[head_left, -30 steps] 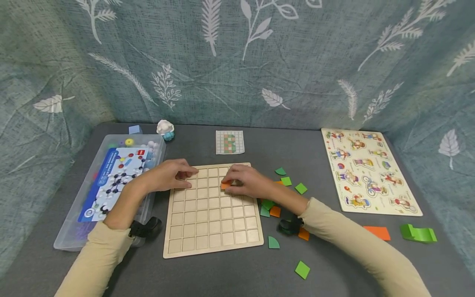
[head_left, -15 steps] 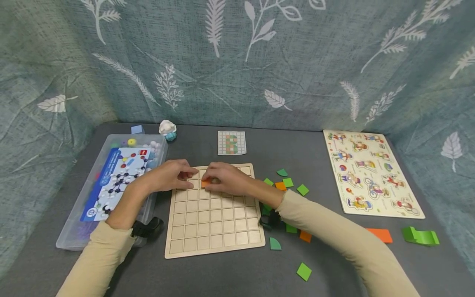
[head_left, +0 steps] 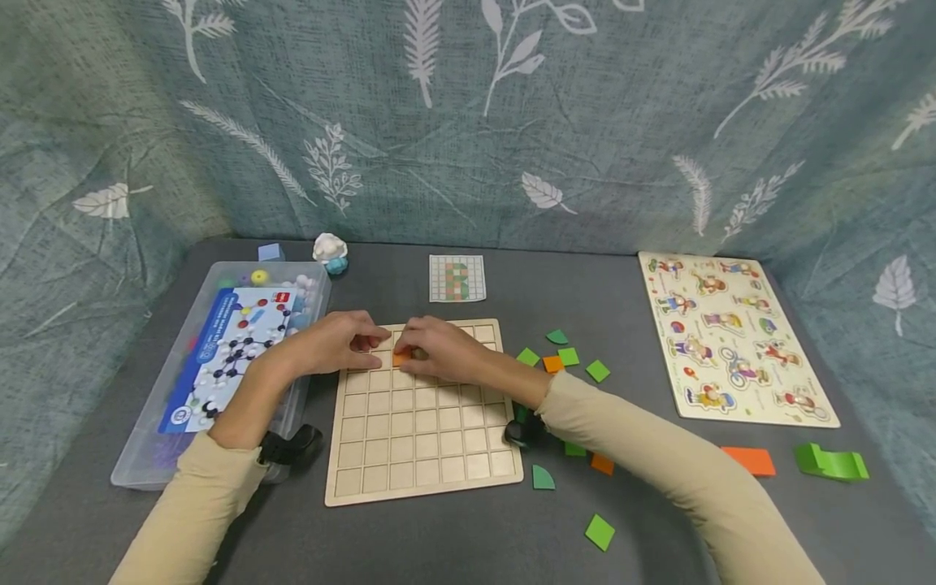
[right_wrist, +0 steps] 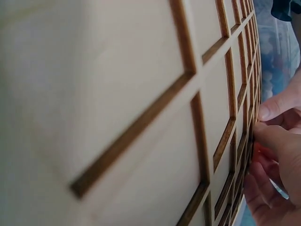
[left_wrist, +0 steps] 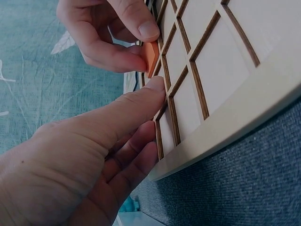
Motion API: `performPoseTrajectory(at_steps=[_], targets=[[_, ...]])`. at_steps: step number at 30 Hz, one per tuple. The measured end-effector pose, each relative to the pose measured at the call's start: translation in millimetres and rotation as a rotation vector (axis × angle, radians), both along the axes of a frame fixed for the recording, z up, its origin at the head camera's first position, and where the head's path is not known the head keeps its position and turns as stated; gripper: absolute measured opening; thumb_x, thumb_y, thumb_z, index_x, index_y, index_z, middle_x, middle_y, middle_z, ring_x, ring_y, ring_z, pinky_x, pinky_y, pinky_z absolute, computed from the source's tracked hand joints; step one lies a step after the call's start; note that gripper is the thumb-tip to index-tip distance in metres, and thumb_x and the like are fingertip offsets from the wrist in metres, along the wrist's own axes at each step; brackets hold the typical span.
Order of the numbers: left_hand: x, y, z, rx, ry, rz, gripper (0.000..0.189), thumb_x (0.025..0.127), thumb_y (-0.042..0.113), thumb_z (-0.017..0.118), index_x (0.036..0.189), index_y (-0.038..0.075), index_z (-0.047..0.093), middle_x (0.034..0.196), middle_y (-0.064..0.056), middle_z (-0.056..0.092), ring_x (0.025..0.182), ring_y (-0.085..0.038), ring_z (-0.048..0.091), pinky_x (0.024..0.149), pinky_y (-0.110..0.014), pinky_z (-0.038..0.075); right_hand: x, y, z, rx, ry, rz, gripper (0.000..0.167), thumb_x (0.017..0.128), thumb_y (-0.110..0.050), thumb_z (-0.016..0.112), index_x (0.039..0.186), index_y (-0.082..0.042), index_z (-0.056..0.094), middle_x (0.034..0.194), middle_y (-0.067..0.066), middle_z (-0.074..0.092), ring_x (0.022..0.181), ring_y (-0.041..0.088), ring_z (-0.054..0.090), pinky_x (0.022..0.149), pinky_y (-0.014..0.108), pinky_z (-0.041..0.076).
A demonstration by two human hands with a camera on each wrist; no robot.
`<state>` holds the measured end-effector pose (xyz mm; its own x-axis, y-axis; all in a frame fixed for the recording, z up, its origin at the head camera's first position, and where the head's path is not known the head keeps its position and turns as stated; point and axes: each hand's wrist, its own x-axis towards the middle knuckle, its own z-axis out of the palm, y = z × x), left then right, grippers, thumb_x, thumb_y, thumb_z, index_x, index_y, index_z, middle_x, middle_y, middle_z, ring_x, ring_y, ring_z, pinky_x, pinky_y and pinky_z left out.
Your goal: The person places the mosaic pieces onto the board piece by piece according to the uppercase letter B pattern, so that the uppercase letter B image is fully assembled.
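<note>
My right hand (head_left: 443, 349) pinches an orange tile (head_left: 400, 358) between thumb and fingers over the upper left part of the wooden grid board (head_left: 426, 448). In the left wrist view the orange tile (left_wrist: 150, 57) stands tilted on edge at the grid, its lower edge close to or touching the board. My left hand (head_left: 338, 344) rests at the board's upper left corner. Its thumb and fingertips touch the surface beside the tile and hold nothing. In the right wrist view both hands meet at the board's far side, with only a bit of orange showing.
Green and orange tiles (head_left: 568, 357) lie scattered right of the board, some under my right forearm. Behind it is a small pattern card (head_left: 457, 278). A clear plastic box (head_left: 139, 455) stands left; a picture puzzle board (head_left: 661, 357) and green block (head_left: 829, 461) lie right.
My right hand has moved left across the board with the orange tile, from near the middle columns to beside my left hand. The left hand has stayed in place.
</note>
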<state>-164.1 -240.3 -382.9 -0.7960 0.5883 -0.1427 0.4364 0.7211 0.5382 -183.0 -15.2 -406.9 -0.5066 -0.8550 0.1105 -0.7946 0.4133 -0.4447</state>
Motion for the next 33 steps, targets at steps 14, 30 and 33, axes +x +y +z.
performPoseTrajectory(at_steps=[14,30,33], targets=[[0.4,0.4,-0.7,-0.017,-0.025,0.016,0.042,0.087,0.016,0.072,0.123,-0.003,0.064,0.094,-0.006,0.062,0.08,-0.011,0.053,0.07,-0.025,0.048,22.6,55,13.2,-0.067,-0.021,-0.079,0.027,0.091,-0.027,0.069,0.112,-0.011,0.071,0.114,0.004,0.064,0.105,0.017,0.06,0.089,0.031,0.05],[0.4,-1.7,-2.1,0.036,-0.021,-0.005,0.04,0.087,0.011,0.071,0.122,-0.006,0.064,0.091,-0.006,0.06,0.079,-0.01,0.053,0.069,-0.023,0.048,40.2,209,-3.6,-0.255,-0.005,-0.407,0.031,0.081,-0.01,0.077,0.111,-0.008,0.07,0.11,0.007,0.067,0.088,0.019,0.062,0.075,0.031,0.05],[-0.1,-1.1,-1.0,0.034,-0.02,-0.008,0.04,0.087,0.011,0.071,0.122,-0.006,0.064,0.091,-0.006,0.061,0.079,-0.01,0.053,0.07,-0.023,0.048,42.4,226,-8.4,-0.258,0.003,-0.45,0.032,0.08,-0.009,0.078,0.111,-0.008,0.07,0.112,0.006,0.066,0.092,0.018,0.06,0.078,0.026,0.048]])
